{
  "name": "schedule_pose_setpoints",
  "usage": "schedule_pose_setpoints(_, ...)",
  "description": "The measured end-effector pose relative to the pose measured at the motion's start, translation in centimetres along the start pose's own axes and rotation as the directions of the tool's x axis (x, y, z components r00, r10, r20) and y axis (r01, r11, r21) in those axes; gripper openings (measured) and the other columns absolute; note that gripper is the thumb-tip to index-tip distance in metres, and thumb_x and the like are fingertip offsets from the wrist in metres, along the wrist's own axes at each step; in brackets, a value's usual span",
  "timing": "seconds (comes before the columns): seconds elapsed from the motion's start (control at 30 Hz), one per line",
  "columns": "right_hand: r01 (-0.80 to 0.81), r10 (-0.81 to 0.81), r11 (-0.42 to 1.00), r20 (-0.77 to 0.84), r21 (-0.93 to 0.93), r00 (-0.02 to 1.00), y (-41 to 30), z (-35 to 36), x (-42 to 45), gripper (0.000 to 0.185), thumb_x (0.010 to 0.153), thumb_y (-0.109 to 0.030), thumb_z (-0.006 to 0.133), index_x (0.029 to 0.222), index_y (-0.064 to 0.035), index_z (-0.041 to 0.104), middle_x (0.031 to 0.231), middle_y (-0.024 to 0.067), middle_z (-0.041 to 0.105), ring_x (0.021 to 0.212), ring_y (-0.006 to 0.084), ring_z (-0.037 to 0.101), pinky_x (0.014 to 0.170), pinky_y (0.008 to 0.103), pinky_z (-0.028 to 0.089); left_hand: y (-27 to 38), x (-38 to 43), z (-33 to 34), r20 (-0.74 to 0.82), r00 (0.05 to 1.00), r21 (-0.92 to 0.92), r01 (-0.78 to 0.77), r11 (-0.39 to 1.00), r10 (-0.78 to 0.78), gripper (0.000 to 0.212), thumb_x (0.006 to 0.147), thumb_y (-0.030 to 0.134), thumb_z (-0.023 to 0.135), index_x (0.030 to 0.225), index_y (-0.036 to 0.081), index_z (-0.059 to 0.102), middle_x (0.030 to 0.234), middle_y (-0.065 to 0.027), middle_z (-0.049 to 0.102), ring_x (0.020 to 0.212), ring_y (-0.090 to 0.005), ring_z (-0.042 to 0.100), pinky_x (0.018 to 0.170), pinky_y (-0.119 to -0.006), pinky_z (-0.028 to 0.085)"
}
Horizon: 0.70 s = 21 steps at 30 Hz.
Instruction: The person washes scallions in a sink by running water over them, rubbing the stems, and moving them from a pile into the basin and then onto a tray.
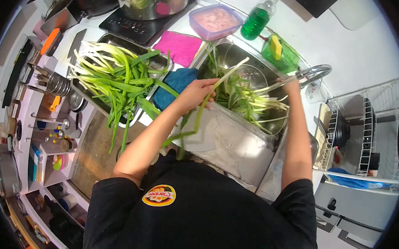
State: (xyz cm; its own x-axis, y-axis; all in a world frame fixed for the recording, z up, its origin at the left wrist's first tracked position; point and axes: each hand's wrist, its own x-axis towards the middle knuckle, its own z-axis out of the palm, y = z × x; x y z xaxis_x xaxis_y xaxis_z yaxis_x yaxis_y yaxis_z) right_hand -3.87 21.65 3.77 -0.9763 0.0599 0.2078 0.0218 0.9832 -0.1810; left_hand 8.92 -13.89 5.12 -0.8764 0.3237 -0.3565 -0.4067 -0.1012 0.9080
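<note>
My left hand (200, 91) pinches a single green onion stalk (230, 70) at the sink's near left edge. Its pale root end points up over the basin, and its green leaves hang toward my shirt. Loose green onions (246, 101) lie in the stainless steel sink (227, 51). My right hand (291, 84) is by the curved chrome faucet (319, 70), its fingers partly hidden by the spout. A thin clear stream seems to run from the spout into the basin. Left of the sink, a heap of green onions (127, 73) fills a metal tray (94, 102), leaves hanging over its front.
A blue cloth (174, 86) and a pink cloth (180, 47) lie between tray and sink. Behind stand an induction cooker (133, 28) with a steel pot (151, 5), a plastic tub (209, 33) of pinkish food, a green-liquid bottle (255, 24) and a sponge holder (287, 59).
</note>
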Motion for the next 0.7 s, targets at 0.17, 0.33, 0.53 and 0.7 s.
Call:
schedule_pose_setpoints(0.17, -0.520, 0.033, 0.428, 0.563, 0.739, 0.826, -6.8, -0.8, -2.6, 0.034, 0.085, -0.026, 0.045, 0.089, 0.0060, 0.057, 0.075, 0.0148, 0.061, 0.060, 0.0184, 0.060, 0.056, 0.0270, 0.050, 0.2, 5.2, 5.1, 0.102, 0.981, -0.014, -0.166, 0.986, 0.167, 0.041, 0.079, 0.009, 0.053, 0.120, 0.006, 0.048, 0.081, -0.0038, 0.057, 0.072, -0.0102, 0.055, 0.059, -0.024, 0.047)
schedule_pose_setpoints(0.33, -0.430, -0.022, -0.048, 0.430, 0.901, 0.903, -9.3, -2.4, -6.2, 0.023, 0.083, -0.011, 0.042, 0.088, 0.0054, 0.057, 0.073, 0.0068, 0.059, 0.057, 0.0111, 0.052, 0.054, 0.0204, 0.043, -0.5, 11.1, 10.1, -0.019, 0.895, 0.249, -0.428, 0.869, 0.446, 0.032, 0.070, 0.007, 0.064, 0.100, -0.001, 0.056, 0.077, -0.0047, 0.061, 0.068, -0.0095, 0.056, 0.058, -0.023, 0.046)
schedule_pose_setpoints(0.53, -0.318, 0.159, 0.107, 0.299, 0.942, 0.941, -7.6, -0.7, -8.3, 0.012, 0.076, -0.008, 0.056, 0.077, 0.0030, 0.059, 0.062, 0.0013, 0.054, 0.050, 0.0087, 0.047, 0.050, 0.0216, 0.040, -0.4, 11.1, 12.3, -0.036, 0.866, 0.408, -0.443, 0.798, 0.499, 0.032, 0.059, 0.011, 0.072, 0.088, 0.004, 0.060, 0.069, -0.0041, 0.061, 0.062, -0.0096, 0.056, 0.057, -0.023, 0.045)
schedule_pose_setpoints(0.7, -0.230, 0.256, 0.790, 0.036, 0.569, 0.966, -9.1, -1.4, -7.9, 0.030, 0.072, -0.025, 0.061, 0.061, 0.0026, 0.059, 0.051, 0.0149, 0.055, 0.047, 0.0253, 0.054, 0.051, 0.0328, 0.042, -0.6, 9.4, 10.8, -0.031, 0.807, 0.576, -0.468, 0.670, 0.590, 0.031, 0.060, 0.010, 0.070, 0.089, 0.005, 0.060, 0.070, -0.0076, 0.060, 0.062, -0.0168, 0.057, 0.058, -0.028, 0.046)
